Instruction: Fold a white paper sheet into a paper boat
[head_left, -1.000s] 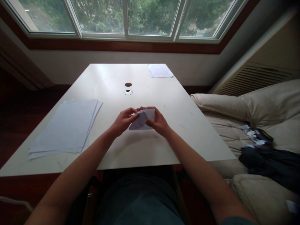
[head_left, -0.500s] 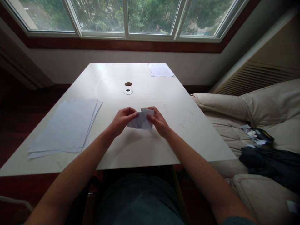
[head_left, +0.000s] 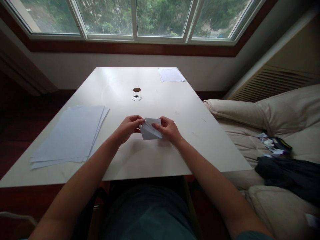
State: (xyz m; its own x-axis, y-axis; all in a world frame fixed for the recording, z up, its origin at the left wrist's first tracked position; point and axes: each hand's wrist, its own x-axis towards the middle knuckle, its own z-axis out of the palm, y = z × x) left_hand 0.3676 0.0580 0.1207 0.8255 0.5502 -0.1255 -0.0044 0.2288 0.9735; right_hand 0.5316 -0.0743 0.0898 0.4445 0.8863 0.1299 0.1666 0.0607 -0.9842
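Observation:
A small folded sheet of white paper is held above the table between my two hands. My left hand pinches its left corner between thumb and fingers. On the other side, my right hand grips the right edge, its thumb lying on top and its fingers behind the paper. Layers and creases show across the folded paper, and part of it is hidden by the right thumb and fingers.
The white table carries a stack of paper sheets on the left and more sheets at the far right corner. A round hole and its ring cover lie mid-table. Right of it stands a beige sofa with dark cloth.
The folded paper has turned and tilted between my hands. My right thumb has shifted left across it, and my left hand now holds it nearer its upper left corner.

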